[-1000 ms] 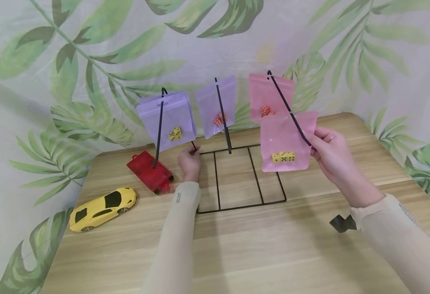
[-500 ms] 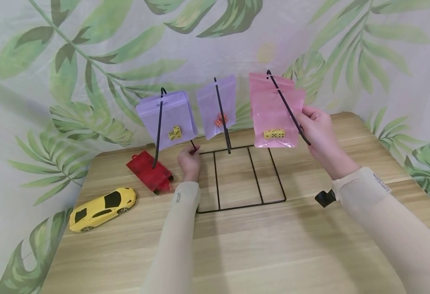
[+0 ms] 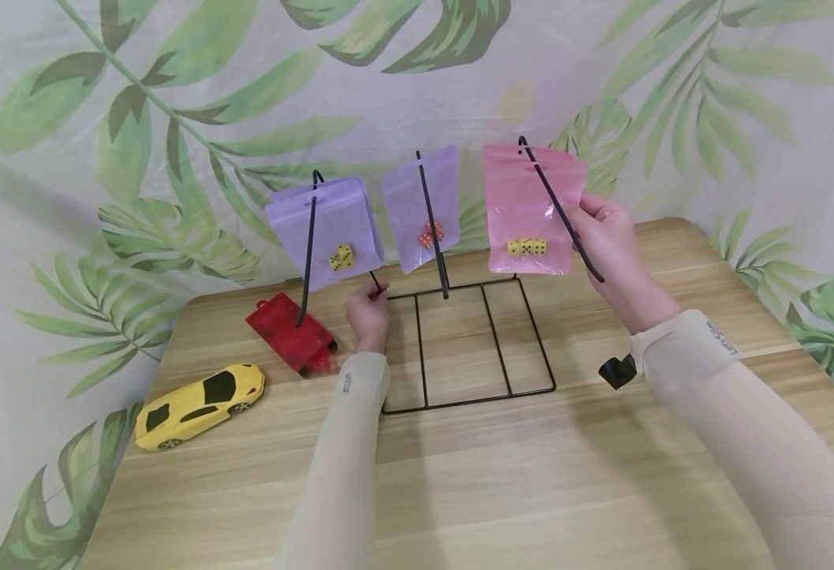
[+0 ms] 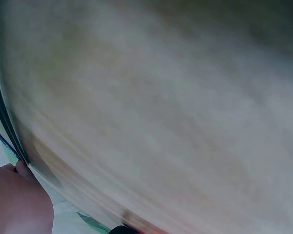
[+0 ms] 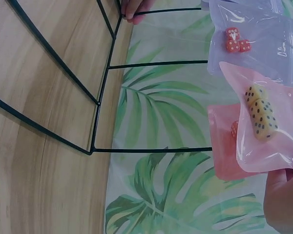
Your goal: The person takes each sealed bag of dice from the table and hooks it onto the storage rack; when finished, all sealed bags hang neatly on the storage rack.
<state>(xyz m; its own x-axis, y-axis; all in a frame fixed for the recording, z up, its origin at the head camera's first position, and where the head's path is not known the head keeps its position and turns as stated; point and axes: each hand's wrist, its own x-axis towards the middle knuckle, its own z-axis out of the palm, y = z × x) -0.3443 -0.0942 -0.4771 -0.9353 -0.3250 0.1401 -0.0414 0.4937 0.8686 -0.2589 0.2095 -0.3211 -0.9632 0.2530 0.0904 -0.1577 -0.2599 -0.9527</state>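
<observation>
My right hand [image 3: 611, 255] pinches the right edge of a pink zip bag [image 3: 524, 206] with several yellow dice [image 3: 527, 247] inside. This bag hangs on the right arm of a black wire display rack [image 3: 509, 340]. Behind it, in the right wrist view, shows another pink bag [image 5: 222, 141] with red dice, mostly covered. My left hand [image 3: 369, 318] grips the rack's rear left upright near the tabletop; the left wrist view shows only part of that hand [image 4: 19, 200]. Purple bags hang on the other arms: the left bag [image 3: 327, 226] holds yellow dice, the middle bag [image 3: 410, 206] orange-red dice.
A red pouch [image 3: 285, 328] lies on the wooden table [image 3: 502, 483], left of the rack. Nearer the table's left edge stands a yellow toy car [image 3: 199, 408]. A leaf-patterned cloth [image 3: 417, 103] hangs behind. The hook arms' free ends point toward me.
My right hand has slid the front pink bag back and up along the right arm, so it now covers the rear pink bag in the head view. The left hand has stayed put.
</observation>
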